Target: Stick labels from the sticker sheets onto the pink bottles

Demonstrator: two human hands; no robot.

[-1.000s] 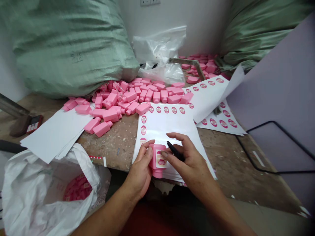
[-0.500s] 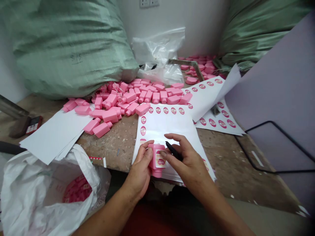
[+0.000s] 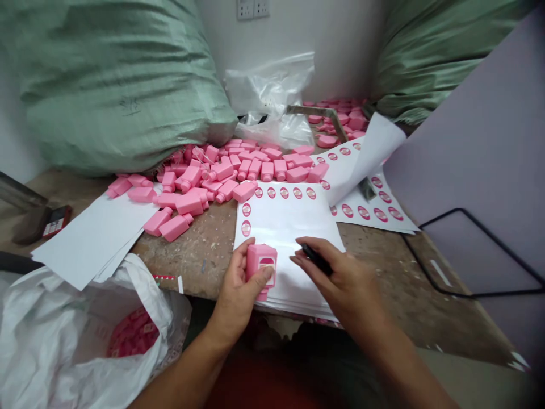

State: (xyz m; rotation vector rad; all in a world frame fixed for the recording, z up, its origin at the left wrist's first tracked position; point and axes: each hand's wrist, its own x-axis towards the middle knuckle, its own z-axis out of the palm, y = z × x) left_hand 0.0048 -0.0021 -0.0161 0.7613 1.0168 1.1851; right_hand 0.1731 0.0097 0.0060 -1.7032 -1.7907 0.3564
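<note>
My left hand is closed around a small pink plastic bottle, its neck pointing down toward me. A label shows on the bottle's face, and my left thumb lies over part of it. My right hand grips a black pen-like tool; most of its length is hidden in the fingers. It is held to the right of the bottle, apart from it. Beneath both hands lies a stack of white sticker sheets with oval pink labels along the top and left edges.
Many pink bottles are heaped on the worn table. At lower left a white sack holds more pink bottles. More sticker sheets lie right, near a black metal frame. Large green sacks stand behind; plain papers lie left.
My right hand has drawn away from the bottle to the right with the black tool. My left thumb has moved onto the label, and the left hand has shifted slightly left.
</note>
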